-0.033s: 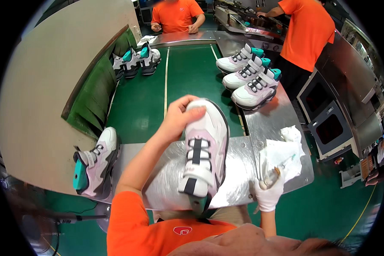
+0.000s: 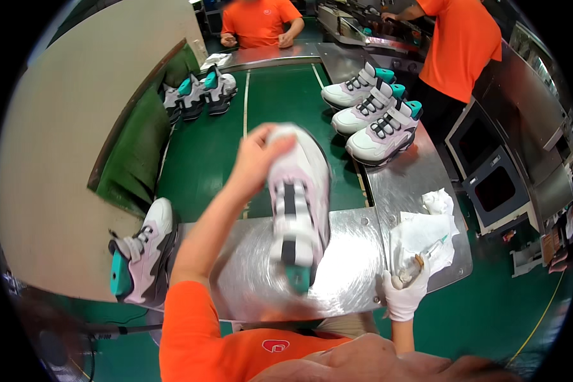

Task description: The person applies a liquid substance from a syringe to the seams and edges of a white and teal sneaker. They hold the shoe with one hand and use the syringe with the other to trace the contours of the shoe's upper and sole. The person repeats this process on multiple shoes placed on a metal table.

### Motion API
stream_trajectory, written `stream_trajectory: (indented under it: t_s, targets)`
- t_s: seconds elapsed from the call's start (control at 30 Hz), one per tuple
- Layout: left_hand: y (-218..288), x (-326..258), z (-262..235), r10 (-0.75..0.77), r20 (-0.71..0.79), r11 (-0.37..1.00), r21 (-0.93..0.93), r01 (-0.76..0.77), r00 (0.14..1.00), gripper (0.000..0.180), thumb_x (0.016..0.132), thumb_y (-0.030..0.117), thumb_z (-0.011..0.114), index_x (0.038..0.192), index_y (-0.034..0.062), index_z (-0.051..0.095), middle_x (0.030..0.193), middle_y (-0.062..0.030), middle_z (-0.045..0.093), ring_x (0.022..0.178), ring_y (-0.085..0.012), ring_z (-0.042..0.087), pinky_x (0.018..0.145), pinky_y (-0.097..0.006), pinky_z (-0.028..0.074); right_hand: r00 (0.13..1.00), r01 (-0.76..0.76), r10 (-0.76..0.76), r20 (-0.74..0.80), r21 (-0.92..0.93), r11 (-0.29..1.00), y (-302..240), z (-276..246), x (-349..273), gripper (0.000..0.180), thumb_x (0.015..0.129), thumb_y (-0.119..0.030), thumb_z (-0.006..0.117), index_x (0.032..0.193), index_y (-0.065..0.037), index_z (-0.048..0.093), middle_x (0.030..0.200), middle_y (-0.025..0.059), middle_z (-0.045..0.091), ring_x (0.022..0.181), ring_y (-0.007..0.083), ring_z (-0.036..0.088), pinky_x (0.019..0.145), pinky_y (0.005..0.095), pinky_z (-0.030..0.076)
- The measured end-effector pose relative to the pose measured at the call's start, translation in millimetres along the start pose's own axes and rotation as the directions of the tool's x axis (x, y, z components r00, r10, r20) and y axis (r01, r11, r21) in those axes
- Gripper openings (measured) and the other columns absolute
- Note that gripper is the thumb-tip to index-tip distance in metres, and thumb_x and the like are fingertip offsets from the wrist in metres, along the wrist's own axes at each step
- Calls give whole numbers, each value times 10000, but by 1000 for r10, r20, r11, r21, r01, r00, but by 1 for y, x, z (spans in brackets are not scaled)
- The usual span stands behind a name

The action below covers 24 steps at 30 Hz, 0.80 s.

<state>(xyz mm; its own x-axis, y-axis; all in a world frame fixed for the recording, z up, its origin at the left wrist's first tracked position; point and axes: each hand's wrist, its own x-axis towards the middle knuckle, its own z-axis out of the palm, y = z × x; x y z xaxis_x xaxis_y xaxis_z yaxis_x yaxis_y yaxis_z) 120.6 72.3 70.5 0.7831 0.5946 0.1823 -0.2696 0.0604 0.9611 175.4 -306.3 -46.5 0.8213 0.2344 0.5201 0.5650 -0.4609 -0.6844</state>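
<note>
My bare left hand [image 2: 261, 156] is closed round the toe of a white and pink sports shoe [image 2: 293, 191], thumb across its upper. The shoe is held over the metal table edge, toe away from me. Black lacing and a strap run down its front, and a teal last [image 2: 297, 278] shows at its collar. My right hand [image 2: 406, 294], in a white glove, rests by the table's right front edge. Its fingers curl round something pale with a brown tip that I cannot make out. Beside it lies a white cloth [image 2: 420, 239], with a thin green-tipped piece on it.
One similar shoe [image 2: 148, 251] stands at my left. Three shoes [image 2: 382, 134] line the right metal ledge; several more [image 2: 216, 92] stand far left, by green flaps [image 2: 130, 149]. A green conveyor belt [image 2: 216, 159] runs ahead. Two people in orange shirts [image 2: 261, 22] are beyond.
My left hand and the shoe have moved a little away from me and to the left, and the shoe stands more upright in view. My right hand is nearly unchanged.
</note>
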Motion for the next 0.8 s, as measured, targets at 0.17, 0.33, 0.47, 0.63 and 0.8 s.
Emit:
stream_trajectory:
  t_s: [0.17,0.33,0.47,0.63,0.8]
  targets:
    - [-25,173,-87,228,-585,951,-39,-307,779,333,851,211,773,1010,-53,647,956,-116,691,785,-154,659,688,-304,535,995,-69,73,70,-53,996,4,1,-1,876,587,-180,862,1326,55,456,1141,221,607,1010,357,624,912,408,489]
    - [-132,288,-117,-1,-901,999,-17,-33,434,518,825,255,795,1089,-137,582,1007,-206,675,831,-279,705,640,-381,575,980,-189,185,75,56,980,24,8,-18,936,561,-215,851,1329,106,423,1169,226,569,1042,323,586,939,410,465]
    - [-196,297,-62,-265,-586,957,-60,285,766,561,847,330,764,1070,-149,576,986,-283,667,669,-299,710,505,-370,586,950,-300,292,106,63,952,24,0,-17,964,530,-235,836,1328,108,419,1122,214,573,988,297,579,927,414,465]
    - [-161,288,-16,243,31,-77,997,-13,970,617,941,563,530,862,-24,700,779,-194,714,764,-393,700,703,-483,549,899,-421,402,173,93,902,34,-11,-30,946,537,-189,858,1320,108,418,1110,215,575,992,278,580,928,376,465]
    - [-133,359,35,329,448,266,801,-536,832,603,847,502,683,1201,16,639,1190,-212,670,1117,-354,637,943,-372,489,960,-209,181,214,120,970,21,-11,1,969,502,-189,931,1297,83,448,1072,194,605,870,248,641,797,308,519]
